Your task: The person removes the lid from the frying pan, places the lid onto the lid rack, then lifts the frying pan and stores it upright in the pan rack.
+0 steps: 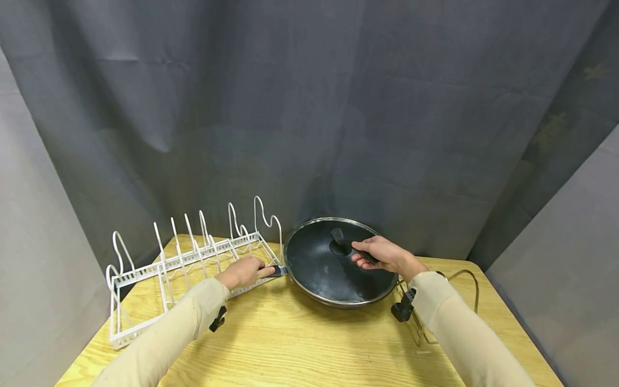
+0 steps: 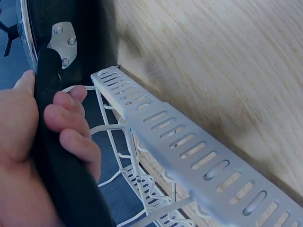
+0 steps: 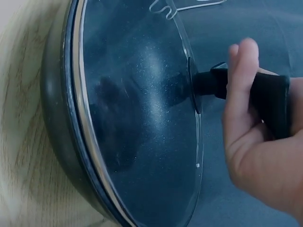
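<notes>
A dark wok [image 3: 54, 106] with a metal-rimmed glass lid [image 1: 333, 279] on it is at the middle of the table. My left hand [image 1: 245, 272] grips the wok's black handle [image 2: 61, 156], fingers curled around it, as the left wrist view shows up close. In the right wrist view, my right hand [image 3: 255, 137] holds the black knob [image 3: 272, 97] that rises from the lid's centre. The lid's rim lies along the wok's edge. The inside of the wok shows only as dark through the glass.
A white wire rack [image 1: 184, 263] with upright dividers spans the table's left side, its slotted rail [image 2: 189, 151] right by my left hand. To the right, a gold wire stand [image 1: 476, 290] sits partly behind my right forearm. A grey curtain [image 1: 309, 118] hangs behind the wooden table [image 1: 300, 349].
</notes>
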`<action>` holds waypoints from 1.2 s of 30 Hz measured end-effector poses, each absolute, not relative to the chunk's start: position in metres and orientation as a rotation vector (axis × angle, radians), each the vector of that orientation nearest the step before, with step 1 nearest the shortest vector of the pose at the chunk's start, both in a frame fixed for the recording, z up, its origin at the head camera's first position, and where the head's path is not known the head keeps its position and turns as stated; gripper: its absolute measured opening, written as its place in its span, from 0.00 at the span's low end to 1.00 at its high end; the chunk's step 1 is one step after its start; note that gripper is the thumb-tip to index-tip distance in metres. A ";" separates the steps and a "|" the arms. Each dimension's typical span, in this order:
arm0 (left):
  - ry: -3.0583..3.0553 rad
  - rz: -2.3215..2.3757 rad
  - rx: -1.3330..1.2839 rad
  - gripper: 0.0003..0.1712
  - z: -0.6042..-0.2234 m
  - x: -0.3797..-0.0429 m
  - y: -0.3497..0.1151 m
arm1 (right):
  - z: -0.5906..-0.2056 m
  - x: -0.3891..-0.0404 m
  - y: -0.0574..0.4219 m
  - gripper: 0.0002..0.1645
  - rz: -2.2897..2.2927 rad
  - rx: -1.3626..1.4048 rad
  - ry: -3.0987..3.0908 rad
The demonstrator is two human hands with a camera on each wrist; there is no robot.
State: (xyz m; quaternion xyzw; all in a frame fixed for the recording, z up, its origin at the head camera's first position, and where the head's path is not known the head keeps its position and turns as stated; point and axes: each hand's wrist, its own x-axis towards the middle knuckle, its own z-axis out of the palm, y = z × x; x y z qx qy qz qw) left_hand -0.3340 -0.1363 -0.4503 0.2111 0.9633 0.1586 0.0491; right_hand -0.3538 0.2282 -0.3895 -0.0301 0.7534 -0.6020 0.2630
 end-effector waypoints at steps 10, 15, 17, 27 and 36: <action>2.943 0.487 0.665 0.23 -0.450 -0.336 -0.139 | -0.391 -0.352 0.226 0.31 -1.769 -0.065 1.842; 2.940 0.489 0.660 0.23 -0.449 -0.335 -0.140 | -0.392 -0.352 0.222 0.28 -1.765 -0.046 1.854; 2.934 0.494 0.667 0.24 -0.449 -0.335 -0.140 | -0.391 -0.352 0.222 0.27 -1.753 -0.043 1.875; 2.937 0.508 0.654 0.22 -0.450 -0.334 -0.139 | -0.389 -0.348 0.222 0.26 -1.891 -0.075 1.592; 2.919 0.492 0.614 0.24 -0.449 -0.335 -0.142 | -0.390 -0.344 0.212 0.19 -1.980 0.011 1.503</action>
